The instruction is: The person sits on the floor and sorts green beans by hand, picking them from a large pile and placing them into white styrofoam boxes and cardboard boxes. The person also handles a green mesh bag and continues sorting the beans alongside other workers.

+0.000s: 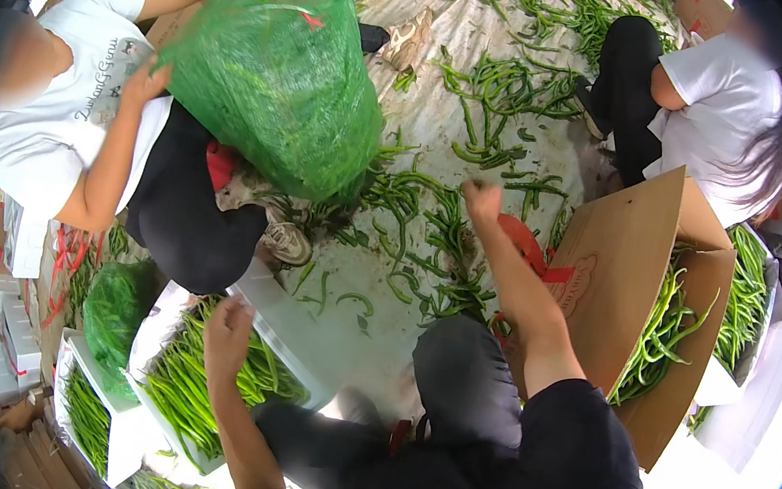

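Note:
My left hand (227, 330) hovers above a white foam box (258, 319) filled with long green chili peppers (185, 381). Its fingers are curled, and whether something is between them does not show. Out ahead, my right hand (481, 201) is held over the ground sheet with its fingers bent in; any pepper inside is hidden. Loose green peppers (450, 230) are strewn below and around it. Beside my right forearm stands an open cardboard carton (607, 269), with more peppers (661, 338) inside.
At the left, a person (70, 105) holds up a large green mesh sack (279, 76). Another person (713, 118) sits at the right by a pepper pile (584, 15). A smaller green mesh bag (115, 317) and a second foam box (122, 443) lie left.

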A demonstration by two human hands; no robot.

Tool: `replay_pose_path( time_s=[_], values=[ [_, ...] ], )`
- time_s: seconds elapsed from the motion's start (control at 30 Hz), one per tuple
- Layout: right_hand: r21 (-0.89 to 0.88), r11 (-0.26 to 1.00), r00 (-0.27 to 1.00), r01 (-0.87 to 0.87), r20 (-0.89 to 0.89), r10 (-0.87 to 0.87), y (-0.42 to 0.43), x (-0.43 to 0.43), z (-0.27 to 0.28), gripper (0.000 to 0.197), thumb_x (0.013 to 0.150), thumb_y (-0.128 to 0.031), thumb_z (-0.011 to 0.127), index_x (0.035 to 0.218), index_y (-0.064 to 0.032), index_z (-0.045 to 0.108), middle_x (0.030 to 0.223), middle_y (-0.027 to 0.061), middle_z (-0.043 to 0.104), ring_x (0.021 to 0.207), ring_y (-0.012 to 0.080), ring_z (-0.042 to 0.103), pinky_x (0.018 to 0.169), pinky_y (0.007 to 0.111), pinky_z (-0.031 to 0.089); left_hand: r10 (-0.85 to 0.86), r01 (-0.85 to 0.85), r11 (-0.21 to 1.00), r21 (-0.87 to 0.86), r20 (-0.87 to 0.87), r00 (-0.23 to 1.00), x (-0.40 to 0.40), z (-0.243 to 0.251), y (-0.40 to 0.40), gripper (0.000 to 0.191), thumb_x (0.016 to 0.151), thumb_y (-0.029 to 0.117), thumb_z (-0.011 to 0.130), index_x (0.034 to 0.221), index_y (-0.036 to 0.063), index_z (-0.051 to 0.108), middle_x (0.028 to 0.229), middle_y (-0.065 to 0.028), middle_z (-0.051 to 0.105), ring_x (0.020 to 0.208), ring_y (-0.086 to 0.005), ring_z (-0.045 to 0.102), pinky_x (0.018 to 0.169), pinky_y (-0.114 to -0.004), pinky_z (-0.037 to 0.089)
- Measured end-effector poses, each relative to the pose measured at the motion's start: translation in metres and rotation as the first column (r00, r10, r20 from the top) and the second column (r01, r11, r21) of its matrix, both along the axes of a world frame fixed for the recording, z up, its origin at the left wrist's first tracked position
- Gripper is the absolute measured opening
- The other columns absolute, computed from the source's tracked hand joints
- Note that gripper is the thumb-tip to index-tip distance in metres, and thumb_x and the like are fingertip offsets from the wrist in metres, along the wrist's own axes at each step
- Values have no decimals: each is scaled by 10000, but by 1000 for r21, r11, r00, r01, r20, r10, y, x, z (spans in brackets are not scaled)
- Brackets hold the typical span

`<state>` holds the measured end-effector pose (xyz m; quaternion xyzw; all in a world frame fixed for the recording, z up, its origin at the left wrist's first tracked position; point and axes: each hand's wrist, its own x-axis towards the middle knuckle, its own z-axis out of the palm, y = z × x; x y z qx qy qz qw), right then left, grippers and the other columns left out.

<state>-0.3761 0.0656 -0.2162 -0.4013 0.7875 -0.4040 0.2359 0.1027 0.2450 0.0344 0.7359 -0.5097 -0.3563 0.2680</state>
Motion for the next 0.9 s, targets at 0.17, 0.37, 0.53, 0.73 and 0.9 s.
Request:
replay_pose_path(
  time_s=[0.17, 0.37, 0.53, 0.73, 0.9],
  values=[
    [269, 899, 938, -345, 61, 342, 67, 65, -82, 378, 774, -370, 765, 903, -15, 768, 745, 192, 701, 685, 317, 690, 646, 446, 541, -346, 309, 924, 224, 147, 927, -31, 9, 4, 499, 874, 191, 700, 1315, -7, 577, 1060, -171, 704, 974, -269, 686, 859, -371, 527],
    [344, 829, 818, -440, -228, 529, 34, 149, -59, 339, 747, -350, 781, 737, -16, 729, 690, 204, 674, 670, 370, 674, 622, 481, 543, -473, 413, 815, 406, 54, 880, -24, -45, -17, 519, 902, 210, 670, 1351, -17, 541, 1050, -172, 706, 938, -247, 694, 847, -363, 534],
    [438, 798, 813, -414, -216, 541, 22, 152, -95, 355, 750, -346, 756, 690, -2, 692, 650, 221, 647, 661, 388, 671, 632, 484, 545, -440, 357, 806, 472, 75, 895, -7, -104, -37, 501, 908, 206, 667, 1324, -48, 550, 922, -157, 721, 813, -224, 694, 753, -346, 547],
    [389, 740, 780, -549, -78, 621, 26, 137, -107, 348, 788, -336, 667, 668, -10, 688, 638, 211, 647, 622, 391, 650, 613, 481, 527, -102, 73, 934, 350, 66, 993, 5, -114, -46, 426, 915, 134, 663, 1294, -44, 585, 765, -69, 655, 640, -101, 595, 564, -264, 500],
    [322, 670, 739, -669, 194, 645, 13, 114, -106, 339, 801, -343, 644, 687, -28, 697, 635, 199, 649, 617, 377, 646, 623, 490, 513, -238, 195, 952, 238, 168, 957, 27, -148, -40, 393, 911, 121, 676, 1266, -31, 606, 712, -33, 606, 563, -83, 550, 499, -246, 453]
  ],
)
